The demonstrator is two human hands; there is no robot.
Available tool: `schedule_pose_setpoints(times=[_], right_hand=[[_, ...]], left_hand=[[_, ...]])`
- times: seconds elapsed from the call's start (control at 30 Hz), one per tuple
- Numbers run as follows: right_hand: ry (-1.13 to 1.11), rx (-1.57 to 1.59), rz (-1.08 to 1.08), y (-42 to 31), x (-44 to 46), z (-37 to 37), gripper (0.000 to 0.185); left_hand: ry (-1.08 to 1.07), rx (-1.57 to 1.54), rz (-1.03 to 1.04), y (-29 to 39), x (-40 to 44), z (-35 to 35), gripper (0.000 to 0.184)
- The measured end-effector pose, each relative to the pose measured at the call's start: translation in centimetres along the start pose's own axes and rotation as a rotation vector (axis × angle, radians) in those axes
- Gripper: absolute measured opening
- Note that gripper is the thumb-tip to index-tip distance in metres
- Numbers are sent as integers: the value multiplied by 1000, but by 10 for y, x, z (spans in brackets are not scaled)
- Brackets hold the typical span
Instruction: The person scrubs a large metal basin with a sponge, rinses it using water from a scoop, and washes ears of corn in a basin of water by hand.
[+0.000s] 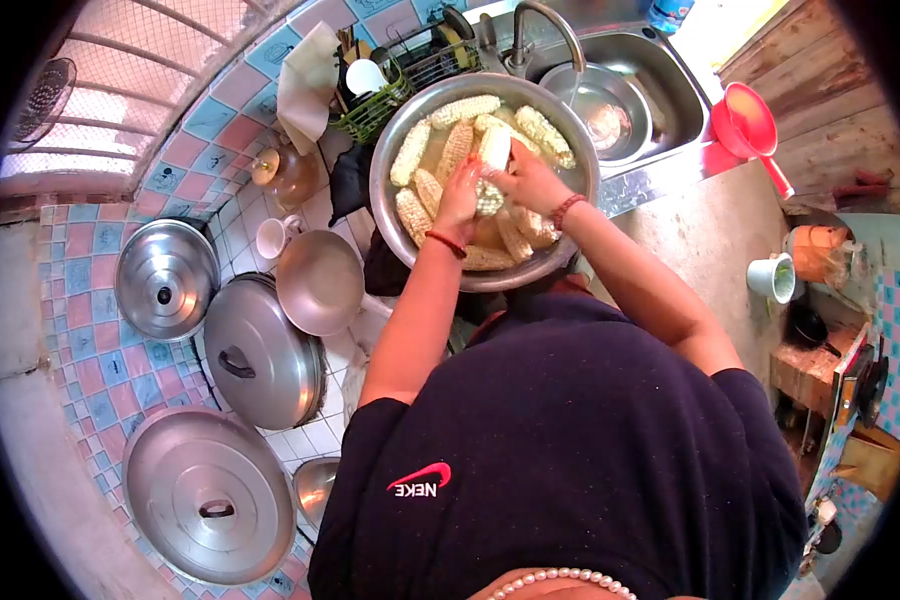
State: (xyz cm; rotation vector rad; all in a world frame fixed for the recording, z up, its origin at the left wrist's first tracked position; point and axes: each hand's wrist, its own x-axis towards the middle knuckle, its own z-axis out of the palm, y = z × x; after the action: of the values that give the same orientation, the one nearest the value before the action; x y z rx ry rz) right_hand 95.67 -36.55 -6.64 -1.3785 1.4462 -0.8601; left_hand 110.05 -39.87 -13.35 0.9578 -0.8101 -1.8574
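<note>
1. Centrally, a pale corn cob (493, 147) stands between the two hands, above the water in a wide metal basin (400, 240).
2. The left hand (462, 195) is curled against the cob's left side, its palm turned inward, with a red band (447, 243) around that wrist.
3. The right hand (532, 185) closes on the cob from the other side, a beaded bracelet (569, 210) at its wrist; how far its fingers wrap behind cannot be told.
4. Around them in the basin lie more cobs (410, 153), partly under cloudy water, some along the wall and some beneath the hands.
5. Just beyond the basin's right edge, a metal bowl (642, 128) sits in the sink (682, 95), near the curved faucet (519, 50).
6. A red dipper (745, 118) rests beside the sink, handle pointing toward the person.
7. To the left, a white mug (273, 238), a pan (320, 285) and a lidded pot (260, 345) stand close together on the tiled counter (238, 235).
</note>
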Motion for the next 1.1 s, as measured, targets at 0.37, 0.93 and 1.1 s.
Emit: schedule_pose_setpoints(times=[0.37, 0.93, 1.1], right_hand=[[150, -328, -275, -19, -17, 13, 46], [151, -876, -173, 109, 9, -18, 22], [-77, -571, -11, 68, 19, -18, 20]], left_hand=[[-38, -286, 131, 33, -18, 30, 26], [-243, -786, -168, 42, -21, 4, 38], [-175, -793, -190, 45, -24, 2, 36]])
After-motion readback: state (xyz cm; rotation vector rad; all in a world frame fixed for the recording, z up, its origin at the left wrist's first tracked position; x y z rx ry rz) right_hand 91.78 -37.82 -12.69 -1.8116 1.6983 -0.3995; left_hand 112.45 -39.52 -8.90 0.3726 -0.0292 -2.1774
